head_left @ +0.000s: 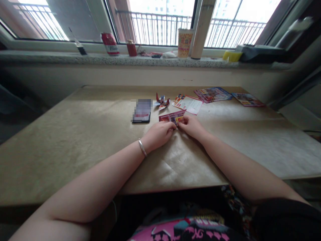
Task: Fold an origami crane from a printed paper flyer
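Observation:
My left hand (159,134) and my right hand (190,125) meet at the middle of the table, fingers curled and pinched on a folded piece of printed red paper (172,117). The paper lies flat on the brown paper table cover (87,134), just beyond my fingertips. A silver bracelet circles my left wrist. A small folded paper figure (162,102) in red and white stands a little farther back. To its left lies a dark phone (142,111).
Printed leaflets (188,103) (212,94) (248,99) lie at the back right of the table. The stone windowsill holds a red can (109,44), a small red box (131,48), a patterned cup (185,42), a tall tube (202,29) and a yellow sponge (232,56).

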A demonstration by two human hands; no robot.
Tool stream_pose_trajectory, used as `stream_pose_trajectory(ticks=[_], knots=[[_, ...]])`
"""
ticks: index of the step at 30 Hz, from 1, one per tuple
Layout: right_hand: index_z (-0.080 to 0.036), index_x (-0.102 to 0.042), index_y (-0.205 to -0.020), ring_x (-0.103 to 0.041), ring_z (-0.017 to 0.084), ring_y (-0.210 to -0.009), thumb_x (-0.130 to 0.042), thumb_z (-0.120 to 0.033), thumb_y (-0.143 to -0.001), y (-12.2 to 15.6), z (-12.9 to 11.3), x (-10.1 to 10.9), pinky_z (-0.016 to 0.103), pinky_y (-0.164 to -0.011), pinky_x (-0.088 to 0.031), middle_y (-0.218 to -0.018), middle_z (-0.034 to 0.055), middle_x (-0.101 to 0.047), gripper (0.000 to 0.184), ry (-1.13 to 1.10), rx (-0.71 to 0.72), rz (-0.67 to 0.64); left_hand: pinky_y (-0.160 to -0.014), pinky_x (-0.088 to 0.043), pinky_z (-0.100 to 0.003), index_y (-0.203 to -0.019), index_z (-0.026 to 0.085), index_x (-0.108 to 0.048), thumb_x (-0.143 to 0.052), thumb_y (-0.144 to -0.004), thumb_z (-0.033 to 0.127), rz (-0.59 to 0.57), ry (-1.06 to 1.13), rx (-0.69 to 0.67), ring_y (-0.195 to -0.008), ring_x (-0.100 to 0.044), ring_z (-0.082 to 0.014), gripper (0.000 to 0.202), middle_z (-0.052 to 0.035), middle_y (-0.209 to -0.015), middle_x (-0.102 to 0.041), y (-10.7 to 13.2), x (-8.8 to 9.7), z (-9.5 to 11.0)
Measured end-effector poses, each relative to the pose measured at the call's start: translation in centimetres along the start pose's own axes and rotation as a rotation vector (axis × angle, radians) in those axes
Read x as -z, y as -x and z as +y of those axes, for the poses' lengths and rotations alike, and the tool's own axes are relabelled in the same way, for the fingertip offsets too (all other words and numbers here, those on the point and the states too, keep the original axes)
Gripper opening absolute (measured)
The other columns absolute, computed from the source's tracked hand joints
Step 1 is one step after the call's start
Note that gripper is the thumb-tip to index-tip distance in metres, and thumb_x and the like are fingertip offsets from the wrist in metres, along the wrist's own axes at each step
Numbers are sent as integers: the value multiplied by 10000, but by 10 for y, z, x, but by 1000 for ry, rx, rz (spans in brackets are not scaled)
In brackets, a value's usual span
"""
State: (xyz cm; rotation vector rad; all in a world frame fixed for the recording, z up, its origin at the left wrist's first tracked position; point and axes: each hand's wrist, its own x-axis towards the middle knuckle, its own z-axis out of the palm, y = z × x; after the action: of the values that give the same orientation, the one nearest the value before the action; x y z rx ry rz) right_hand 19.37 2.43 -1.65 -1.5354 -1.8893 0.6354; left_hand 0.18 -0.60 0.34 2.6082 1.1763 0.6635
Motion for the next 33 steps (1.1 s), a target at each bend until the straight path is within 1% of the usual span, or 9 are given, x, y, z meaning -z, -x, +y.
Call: stream_pose_trajectory(ticks=[4,9,13,16,19,23,28,31,33], knots=[[-182,-660,-814,-612,155,-670,-598,-259,-777,-3,5,3,251,-622,-451,-750,31,-706,106,-21,-5,55,-942,-496,-351,-1034,170,-647,-508,-859,175,90,49,17,-1010,-634,-211,223,-78,-1055,-697,-1,2,-5],[-165,-663,-838,-580,129,-623,-567,-209,-754,-4,5,6,233,-606,-430,-740,12,-684,135,-61,26,-90,-1082,-399,-416,-1252,120,-558,-546,-847,197,250,-19,59,-1227,-533,-255,413,-133,-1276,-617,-3,2,-12],[-158,-671,-879,-561,119,-621,-570,-234,-773,-1,1,7,228,-611,-416,-703,-10,-655,165,-32,116,-156,-923,-492,-388,-1308,161,-533,-563,-853,254,177,21,221,-1007,-652,-239,466,-91,-1079,-704,-4,2,-16],[-167,-664,-891,-583,124,-642,-592,-297,-799,1,-1,6,240,-639,-442,-731,-2,-680,174,-97,100,-131,-782,-521,-332,-1150,190,-621,-559,-839,263,146,143,311,-835,-671,-204,326,-43,-916,-719,-5,-1,-19],[-177,-631,-809,-611,135,-632,-646,-340,-782,2,-4,4,251,-630,-466,-713,9,-698,166,-198,18,-138,-720,-535,-311,-976,178,-627,-553,-830,261,179,307,368,-782,-666,-190,183,-29,-852,-708,-8,-5,-24],[-193,-587,-744,-667,149,-670,-677,-322,-765,2,-5,3,262,-652,-507,-730,28,-730,159,-418,-58,-213,-762,-565,-317,-975,164,-555,-533,-852,250,246,657,345,-840,-687,-177,152,-46,-925,-707,-10,-10,-27],[-198,-597,-720,-661,146,-650,-711,-388,-735,-2,-2,3,276,-669,-521,-708,28,-726,223,-506,-58,-148,-838,-569,-340,-946,167,-494,-521,-863,217,222,909,339,-909,-696,-179,101,-63,-954,-704,-12,-10,-23],[-195,-603,-719,-655,142,-641,-702,-377,-739,-3,0,5,273,-676,-515,-698,26,-715,208,-508,-56,-110,-827,-568,-325,-995,162,-481,-511,-861,194,191,828,337,-918,-688,-172,141,-79,-985,-689,-11,-11,-23],[-195,-617,-742,-630,136,-611,-673,-352,-765,-1,-1,8,260,-630,-486,-680,16,-702,169,-411,-35,-64,-775,-571,-316,-1142,161,-454,-528,-858,205,278,641,354,-910,-671,-170,297,-113,-1110,-645,-9,-10,-24]])
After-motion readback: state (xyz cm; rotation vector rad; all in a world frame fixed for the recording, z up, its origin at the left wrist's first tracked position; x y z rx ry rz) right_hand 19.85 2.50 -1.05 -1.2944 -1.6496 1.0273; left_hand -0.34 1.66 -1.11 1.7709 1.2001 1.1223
